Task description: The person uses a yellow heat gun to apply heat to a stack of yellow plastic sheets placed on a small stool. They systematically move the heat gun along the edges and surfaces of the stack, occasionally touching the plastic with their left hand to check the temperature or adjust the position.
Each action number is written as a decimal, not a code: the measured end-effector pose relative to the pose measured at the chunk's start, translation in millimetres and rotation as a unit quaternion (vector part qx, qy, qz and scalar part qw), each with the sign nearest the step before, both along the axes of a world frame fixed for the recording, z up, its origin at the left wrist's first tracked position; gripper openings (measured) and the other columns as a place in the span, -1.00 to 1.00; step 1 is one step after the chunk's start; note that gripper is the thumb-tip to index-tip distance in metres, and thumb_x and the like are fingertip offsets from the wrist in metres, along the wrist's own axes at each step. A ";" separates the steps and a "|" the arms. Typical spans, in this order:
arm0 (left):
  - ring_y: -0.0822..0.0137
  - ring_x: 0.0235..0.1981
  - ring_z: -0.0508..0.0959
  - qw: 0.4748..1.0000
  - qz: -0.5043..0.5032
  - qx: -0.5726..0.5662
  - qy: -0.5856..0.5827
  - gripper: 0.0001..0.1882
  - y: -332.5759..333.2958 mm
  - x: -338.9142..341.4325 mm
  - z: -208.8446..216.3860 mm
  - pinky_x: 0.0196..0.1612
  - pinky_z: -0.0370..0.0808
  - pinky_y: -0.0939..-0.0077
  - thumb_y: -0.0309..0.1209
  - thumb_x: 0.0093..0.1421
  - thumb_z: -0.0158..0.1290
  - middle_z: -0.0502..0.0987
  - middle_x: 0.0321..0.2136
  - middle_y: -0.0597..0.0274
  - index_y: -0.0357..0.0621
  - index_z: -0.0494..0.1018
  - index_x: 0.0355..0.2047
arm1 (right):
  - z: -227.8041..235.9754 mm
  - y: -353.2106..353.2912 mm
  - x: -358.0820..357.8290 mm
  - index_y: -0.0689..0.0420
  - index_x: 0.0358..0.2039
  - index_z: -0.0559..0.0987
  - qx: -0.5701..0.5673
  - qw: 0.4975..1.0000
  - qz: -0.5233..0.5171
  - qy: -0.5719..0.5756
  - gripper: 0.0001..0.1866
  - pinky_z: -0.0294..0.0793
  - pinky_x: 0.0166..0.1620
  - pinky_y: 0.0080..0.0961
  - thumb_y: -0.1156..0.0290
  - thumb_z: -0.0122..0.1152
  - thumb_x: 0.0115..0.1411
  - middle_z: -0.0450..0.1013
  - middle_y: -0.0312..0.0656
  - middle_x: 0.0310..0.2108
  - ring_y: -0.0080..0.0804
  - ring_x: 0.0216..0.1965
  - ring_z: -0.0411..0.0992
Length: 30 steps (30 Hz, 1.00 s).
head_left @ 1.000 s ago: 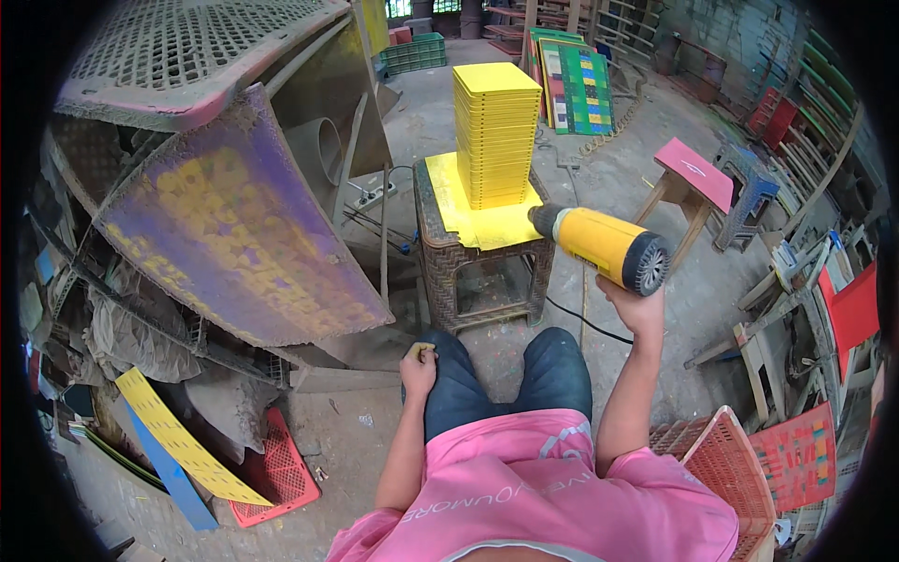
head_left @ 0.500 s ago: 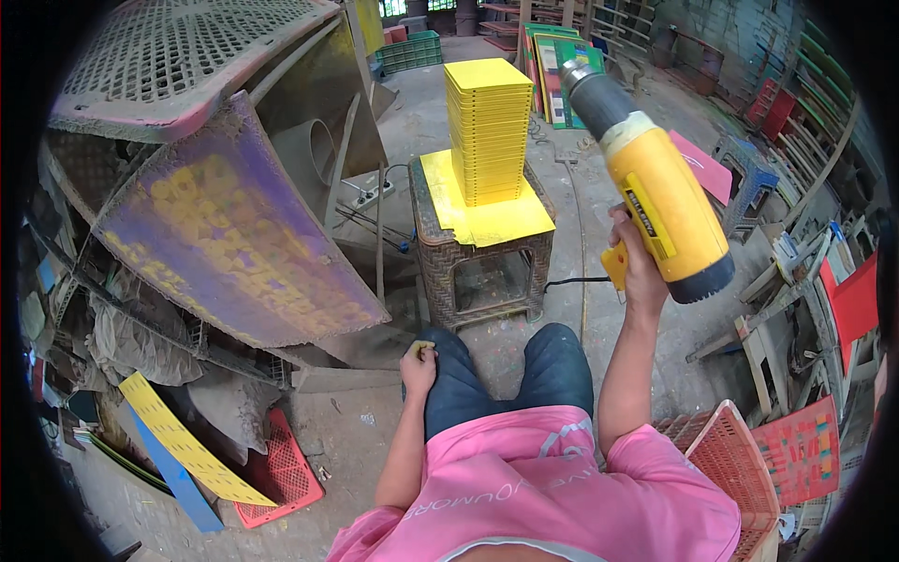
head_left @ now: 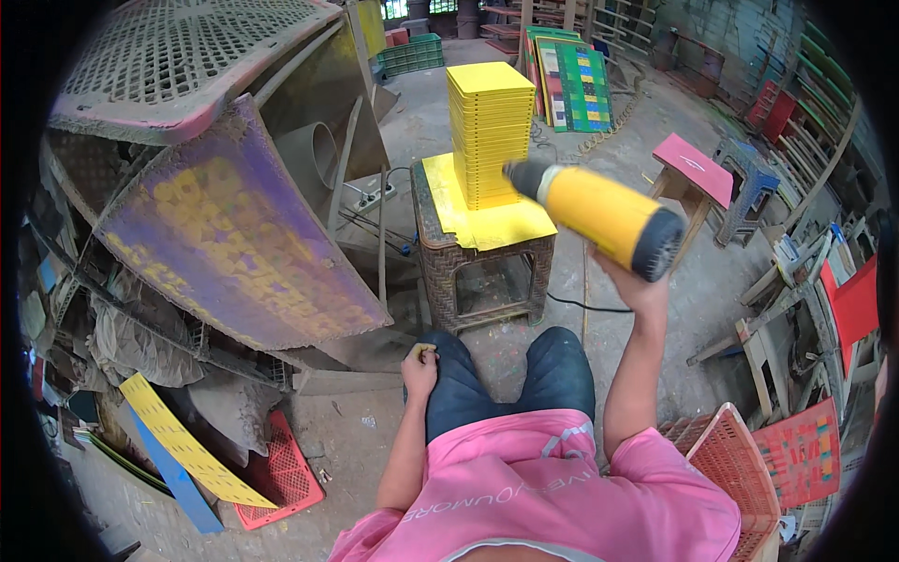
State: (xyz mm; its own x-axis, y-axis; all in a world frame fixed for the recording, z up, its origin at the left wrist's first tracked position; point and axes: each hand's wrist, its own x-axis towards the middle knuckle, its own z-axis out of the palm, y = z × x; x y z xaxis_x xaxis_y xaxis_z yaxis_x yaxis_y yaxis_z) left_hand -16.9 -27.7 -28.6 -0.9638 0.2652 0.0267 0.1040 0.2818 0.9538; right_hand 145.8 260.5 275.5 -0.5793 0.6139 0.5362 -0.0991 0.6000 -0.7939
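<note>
In my right hand (head_left: 640, 286) is a yellow and black heat gun (head_left: 604, 215), slightly blurred. Its nozzle points left toward a tall stack of thin yellow plastic pieces (head_left: 492, 140) and overlaps its right edge in the picture; I cannot tell if they touch. The stack stands upright on a yellow sheet (head_left: 515, 225) that covers the top of a brown woven-pattern stool (head_left: 435, 281) in front of my knees. My left hand (head_left: 420, 366) rests by my left thigh, fingers curled in and yellowish at the tips; what it holds, if anything, is hidden.
A dusty purple and yellow panel (head_left: 234, 225) leans on the left under a perforated crate (head_left: 187, 66). A black cord (head_left: 590, 306) trails behind the stool. Red baskets (head_left: 740, 459) stand at lower right. A pink-topped stool (head_left: 693, 169) and wooden frames (head_left: 763, 365) are on the right.
My right hand has swung the heat gun down and to the left, turning its nozzle from up and away to beside the yellow stack. My left hand has stayed in place.
</note>
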 end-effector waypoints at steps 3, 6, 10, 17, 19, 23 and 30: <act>0.53 -0.59 0.50 1.000 0.001 -0.014 0.006 -0.83 -2.0 -2.5 -2.6 -0.46 0.41 0.58 -0.49 0.18 -0.03 0.59 -0.60 0.22 -0.26 0.56 -0.35 | 17.9 -0.3 -8.1 0.20 -0.18 0.57 0.086 0.991 -0.051 0.089 -0.73 0.45 -0.37 -0.59 0.57 0.36 0.07 0.52 -0.32 -0.38 -0.59 -0.45 0.43; 0.48 -0.60 0.51 0.999 0.002 -0.025 0.026 -0.83 -1.5 -1.4 -1.6 -0.45 0.42 0.56 -0.48 0.17 -0.02 0.59 -0.60 0.20 -0.25 0.56 -0.35 | 36.8 -14.0 -8.6 0.20 -0.13 0.57 0.027 0.986 -0.089 0.139 -0.71 0.45 -0.21 -0.53 0.53 0.34 0.11 0.54 -0.27 -0.28 -0.50 -0.30 0.47; 0.40 -0.58 0.54 0.994 0.000 -0.058 0.089 -0.83 2.2 6.1 6.9 -0.43 0.44 0.52 -0.49 0.19 -0.03 0.60 -0.58 0.18 -0.24 0.56 -0.32 | 39.0 -21.2 0.6 0.19 -0.01 0.54 -0.053 0.989 -0.090 0.109 -0.62 0.44 0.02 -0.43 0.50 0.34 0.13 0.54 -0.19 -0.09 -0.38 -0.06 0.50; -0.03 0.08 0.43 0.958 -0.033 0.075 0.275 -0.62 57.8 26.8 96.4 0.16 0.33 0.29 -0.55 0.20 -0.02 0.44 0.02 -0.10 -0.31 0.36 0.04 | -27.0 21.8 28.2 0.18 -0.19 0.59 0.128 0.988 -0.074 0.035 -0.66 0.46 -0.35 -0.56 0.53 0.46 -0.01 0.53 -0.33 -0.44 -0.57 -0.45 0.47; -0.12 0.22 0.27 0.942 -0.049 0.092 0.320 -0.50 79.4 25.8 136.5 0.28 0.17 0.17 -0.50 0.21 -0.05 0.28 0.18 -0.17 -0.34 0.23 0.17 | -32.9 22.6 39.4 0.19 -0.27 0.60 -0.043 0.997 -0.055 -0.026 -0.72 0.43 -0.43 -0.56 0.55 0.43 -0.05 0.52 -0.32 -0.48 -0.57 -0.52 0.43; -0.17 0.38 -0.03 0.893 -0.098 0.093 0.429 -0.36 125.8 5.1 181.3 0.38 -0.12 0.06 -0.42 0.26 -0.12 -0.04 0.35 -0.25 -0.32 0.00 0.32 | -25.9 29.5 52.0 0.18 -0.33 0.61 -0.162 0.982 -0.091 -0.042 -0.78 0.37 -0.49 -0.59 0.51 0.40 -0.03 0.52 -0.32 -0.49 -0.60 -0.56 0.40; -0.35 0.38 -0.32 0.846 -0.028 0.016 0.531 -0.15 196.9 -50.9 224.1 0.34 -0.35 -0.24 -0.25 0.24 -0.08 -0.33 0.36 -0.40 -0.25 -0.26 0.39 | -1.6 50.9 38.8 0.22 -0.32 0.60 -0.203 0.964 -0.152 0.081 -0.83 0.37 -0.46 -0.61 0.51 0.34 0.04 0.50 -0.28 -0.48 -0.57 -0.53 0.40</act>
State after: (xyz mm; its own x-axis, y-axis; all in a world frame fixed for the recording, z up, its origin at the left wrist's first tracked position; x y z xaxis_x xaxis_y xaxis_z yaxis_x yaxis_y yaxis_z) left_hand -67.8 169.1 195.5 -0.3767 0.2927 0.8788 0.9206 0.2238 0.3201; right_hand 184.6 311.4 273.9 -0.2679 0.9207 0.2838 -0.1097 0.2635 -0.9584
